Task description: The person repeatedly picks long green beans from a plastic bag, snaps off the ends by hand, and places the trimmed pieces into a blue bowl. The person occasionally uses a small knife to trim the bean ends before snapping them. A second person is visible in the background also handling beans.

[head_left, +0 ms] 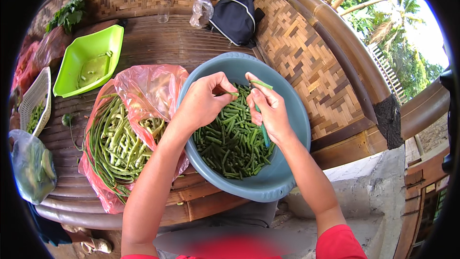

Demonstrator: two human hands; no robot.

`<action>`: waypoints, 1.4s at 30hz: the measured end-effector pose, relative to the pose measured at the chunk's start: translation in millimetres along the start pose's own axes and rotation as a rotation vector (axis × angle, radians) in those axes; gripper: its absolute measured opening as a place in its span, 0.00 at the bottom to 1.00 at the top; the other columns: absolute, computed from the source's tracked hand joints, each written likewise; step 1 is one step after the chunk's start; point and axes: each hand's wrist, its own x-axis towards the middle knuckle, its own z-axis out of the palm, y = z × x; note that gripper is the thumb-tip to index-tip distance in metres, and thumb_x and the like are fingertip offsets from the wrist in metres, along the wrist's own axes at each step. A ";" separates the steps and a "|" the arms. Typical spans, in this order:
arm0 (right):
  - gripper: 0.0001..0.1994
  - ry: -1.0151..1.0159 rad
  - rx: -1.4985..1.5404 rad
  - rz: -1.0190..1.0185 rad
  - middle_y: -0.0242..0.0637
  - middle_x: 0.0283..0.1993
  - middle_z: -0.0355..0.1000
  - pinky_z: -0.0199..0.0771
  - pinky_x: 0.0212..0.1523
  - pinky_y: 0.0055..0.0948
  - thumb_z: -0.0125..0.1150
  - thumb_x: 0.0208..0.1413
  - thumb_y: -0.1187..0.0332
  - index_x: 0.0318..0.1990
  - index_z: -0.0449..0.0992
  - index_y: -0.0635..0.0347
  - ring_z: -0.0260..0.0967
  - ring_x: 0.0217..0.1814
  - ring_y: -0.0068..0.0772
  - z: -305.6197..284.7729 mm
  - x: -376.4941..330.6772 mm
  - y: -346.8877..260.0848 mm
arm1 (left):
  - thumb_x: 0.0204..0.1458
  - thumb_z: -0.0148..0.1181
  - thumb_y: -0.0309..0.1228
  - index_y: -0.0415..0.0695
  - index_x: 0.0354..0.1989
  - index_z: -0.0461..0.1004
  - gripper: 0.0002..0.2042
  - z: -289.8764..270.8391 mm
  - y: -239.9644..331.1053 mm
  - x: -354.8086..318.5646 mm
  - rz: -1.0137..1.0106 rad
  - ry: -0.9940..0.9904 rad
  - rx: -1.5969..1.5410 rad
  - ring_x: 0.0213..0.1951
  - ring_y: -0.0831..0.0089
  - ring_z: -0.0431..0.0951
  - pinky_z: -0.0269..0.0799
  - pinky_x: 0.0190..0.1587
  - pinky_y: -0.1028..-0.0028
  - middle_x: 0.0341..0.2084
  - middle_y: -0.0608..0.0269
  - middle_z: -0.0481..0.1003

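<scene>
pink plastic bag (143, 91) w/ beans, clear bag (201, 10)

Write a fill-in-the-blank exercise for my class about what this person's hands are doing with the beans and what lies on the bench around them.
1. Both hands, the left hand and the right hand, work above a grey-blue ____ full of cut long bean pieces.
2. The uncut long beans lie on a ____ plastic bag.
3. The right hand holds a long bean that hangs ____ into the basin.
4. The square tray beyond the bag is bright ____.

Missing words: basin; pink; down; green
</scene>
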 end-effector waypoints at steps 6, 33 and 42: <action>0.37 0.005 -0.024 -0.005 0.29 0.31 0.65 0.59 0.20 0.15 0.54 0.70 0.61 0.78 0.40 0.51 0.55 0.20 0.13 -1.2 -1.5 -1.6 | 0.61 0.59 0.25 0.38 0.49 0.79 0.10 2.0 6.2 -1.5 -0.108 -0.059 -0.096 0.30 0.81 0.75 0.74 0.40 0.78 0.33 0.68 0.79; 0.26 -0.148 -0.075 -0.031 0.26 0.30 0.65 0.59 0.21 0.14 0.53 0.70 0.62 0.72 0.60 0.58 0.55 0.21 0.11 -3.9 -4.0 -2.5 | 0.63 0.54 0.24 0.35 0.43 0.75 0.06 3.7 7.0 -2.1 -0.054 -0.108 -0.111 0.30 0.79 0.77 0.75 0.34 0.77 0.30 0.63 0.79; 0.26 -0.193 -0.065 0.022 0.25 0.29 0.65 0.57 0.20 0.14 0.53 0.70 0.64 0.72 0.60 0.55 0.55 0.20 0.11 -4.4 -5.4 -4.4 | 0.62 0.53 0.23 0.34 0.44 0.76 0.07 -0.2 4.6 -2.0 0.035 -0.072 0.074 0.31 0.80 0.76 0.74 0.36 0.76 0.30 0.63 0.80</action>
